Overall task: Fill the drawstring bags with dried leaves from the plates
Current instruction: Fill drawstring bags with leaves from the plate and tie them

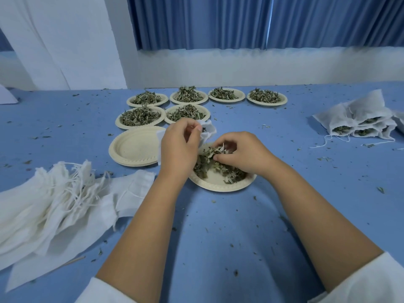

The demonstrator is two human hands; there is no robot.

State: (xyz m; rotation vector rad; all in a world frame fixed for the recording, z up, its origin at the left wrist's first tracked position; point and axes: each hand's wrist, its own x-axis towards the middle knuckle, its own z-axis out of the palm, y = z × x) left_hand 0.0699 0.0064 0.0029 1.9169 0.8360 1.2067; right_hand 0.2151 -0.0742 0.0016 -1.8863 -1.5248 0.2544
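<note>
On the blue worktop (218, 226), the right hand (244, 155) curled its fingers around dried leaves (207, 162) on the nearest plate (218, 184); just beyond, the left hand (178, 147) pinched a white drawstring bag (207, 130) open above that plate's far edge.

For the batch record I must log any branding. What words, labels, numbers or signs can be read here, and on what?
None can be read. The plates, the empty bags, the filled bags, the table and the curtain show no print, label or number.
</note>
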